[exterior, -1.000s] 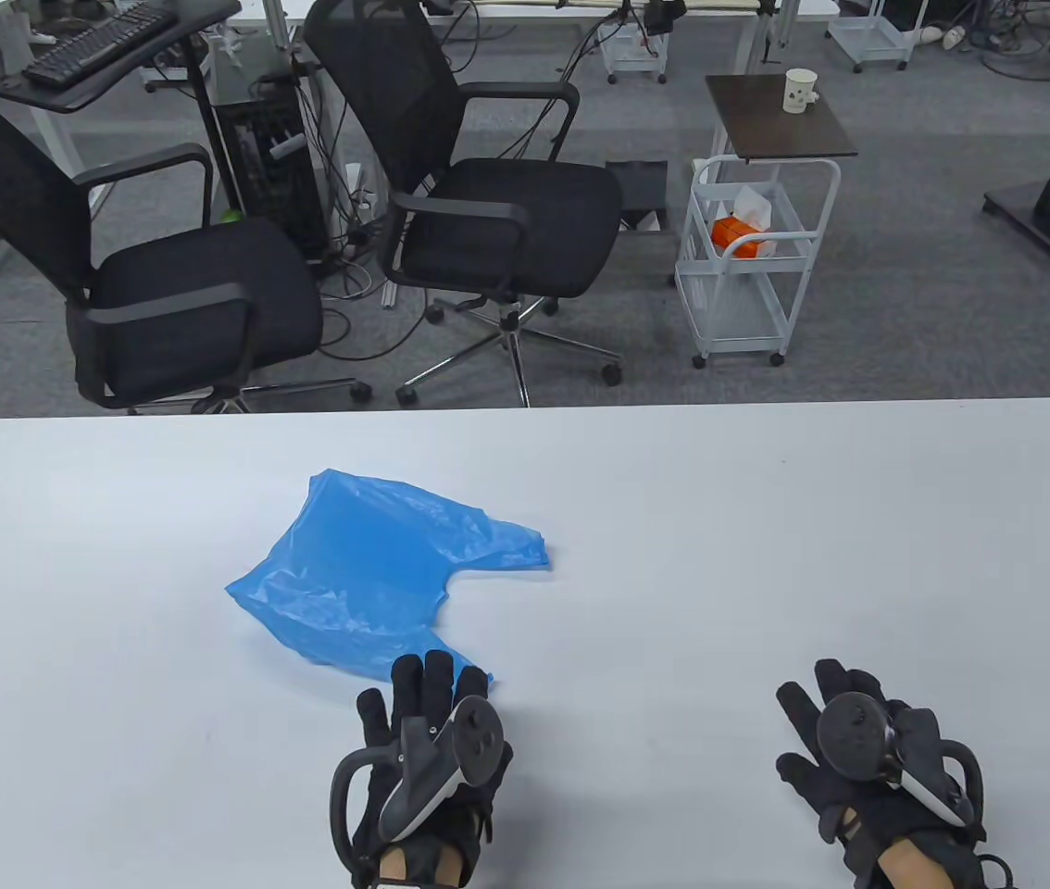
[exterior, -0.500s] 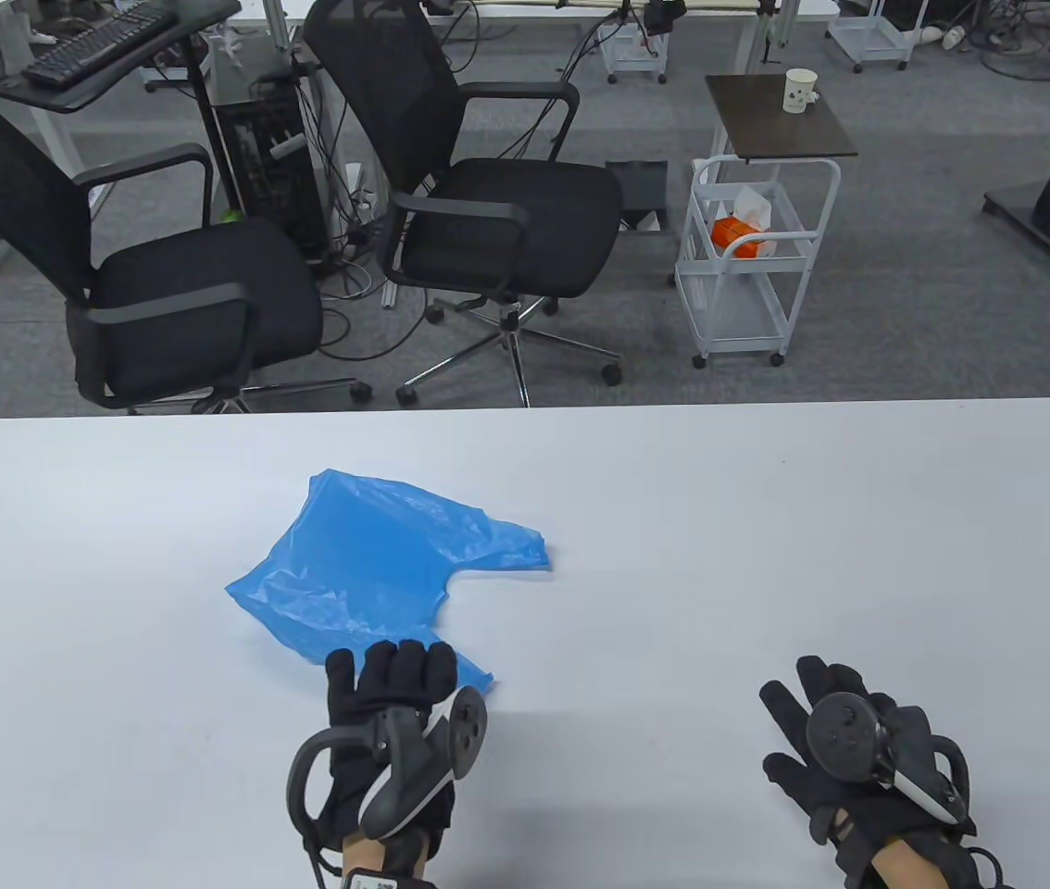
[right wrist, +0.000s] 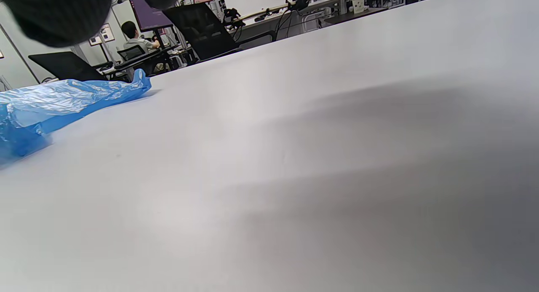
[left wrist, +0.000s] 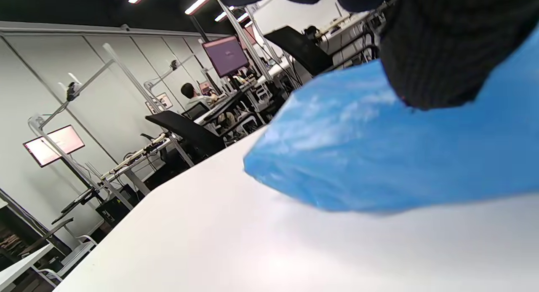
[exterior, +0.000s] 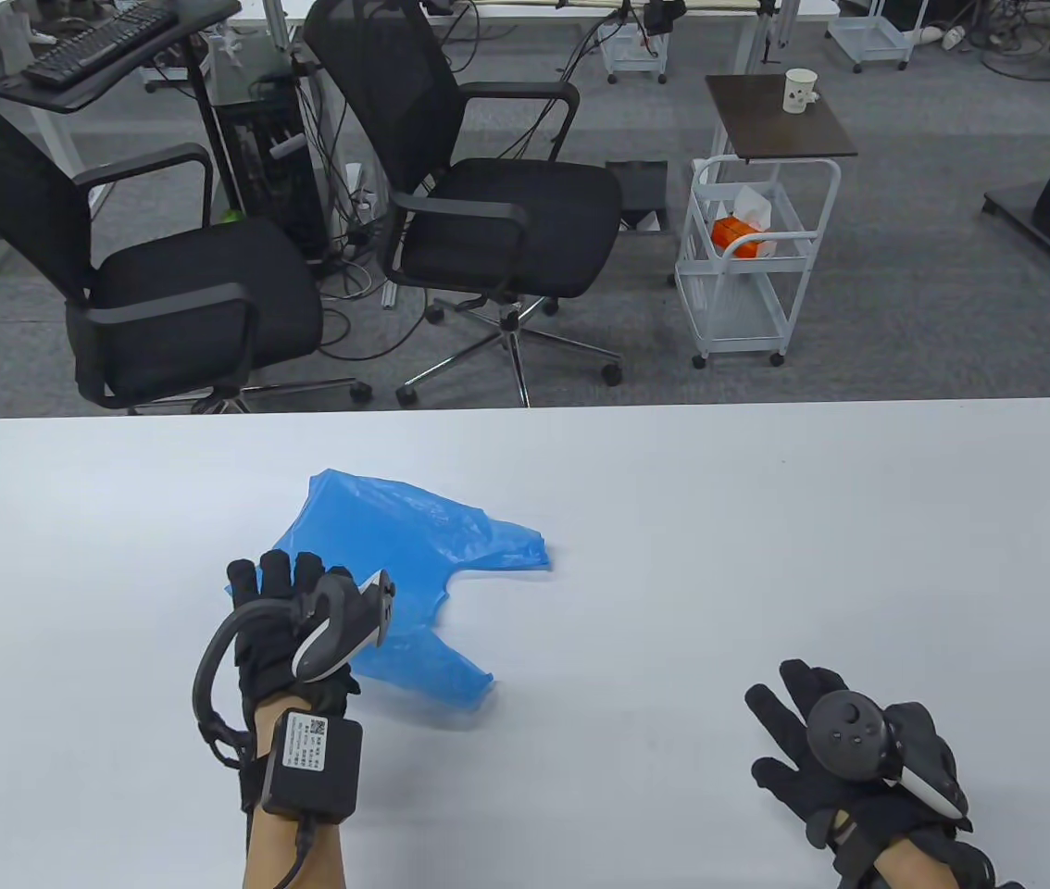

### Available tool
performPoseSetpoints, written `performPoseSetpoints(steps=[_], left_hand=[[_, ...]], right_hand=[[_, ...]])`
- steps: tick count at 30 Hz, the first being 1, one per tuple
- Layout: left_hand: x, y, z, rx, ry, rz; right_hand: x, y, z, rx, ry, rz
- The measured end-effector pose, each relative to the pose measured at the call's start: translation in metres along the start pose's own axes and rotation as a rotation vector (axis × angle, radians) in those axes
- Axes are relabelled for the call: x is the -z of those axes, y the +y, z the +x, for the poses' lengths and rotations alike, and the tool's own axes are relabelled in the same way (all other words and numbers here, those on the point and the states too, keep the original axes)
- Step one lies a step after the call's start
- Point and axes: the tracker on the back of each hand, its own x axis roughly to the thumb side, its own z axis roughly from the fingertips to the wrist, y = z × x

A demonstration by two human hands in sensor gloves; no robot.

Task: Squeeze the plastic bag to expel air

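Note:
A crumpled blue plastic bag (exterior: 414, 546) lies on the white table (exterior: 766, 519), left of centre, still a little puffed. My left hand (exterior: 280, 593) lies over the bag's near left part with the fingers stretched out; it does not grip the bag. In the left wrist view the bag (left wrist: 358, 157) bulges just under my thumb (left wrist: 438, 52); whether the palm presses on it I cannot tell. My right hand (exterior: 812, 732) rests flat on the table at the near right, fingers spread, holding nothing. The right wrist view shows the bag (right wrist: 63, 100) far to the left.
Beyond the table's far edge stand two black office chairs (exterior: 488, 213) and a white wire cart (exterior: 747, 269) on the grey floor.
My left hand has moved forward and to the left, from the bag's near handle onto the bag's left part. The right hand has shifted slightly left. The bag has not moved.

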Motion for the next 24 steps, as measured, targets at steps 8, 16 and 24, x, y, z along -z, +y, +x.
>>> performPoseSetpoints(steps=[8, 16, 24], left_hand=[[0.026, -0.029, 0.015, -0.026, -0.026, 0.0], [0.022, -0.004, 0.018, -0.134, 0.008, 0.155], [-0.028, 0.092, 0.029, -0.245, 0.032, 0.412]], right_hand=[[-0.003, -0.008, 0.004, 0.055, -0.044, -0.016], [-0.006, -0.014, 0.001, 0.102, -0.038, -0.031], [-0.009, -0.021, -0.01, 0.187, -0.021, -0.054]])
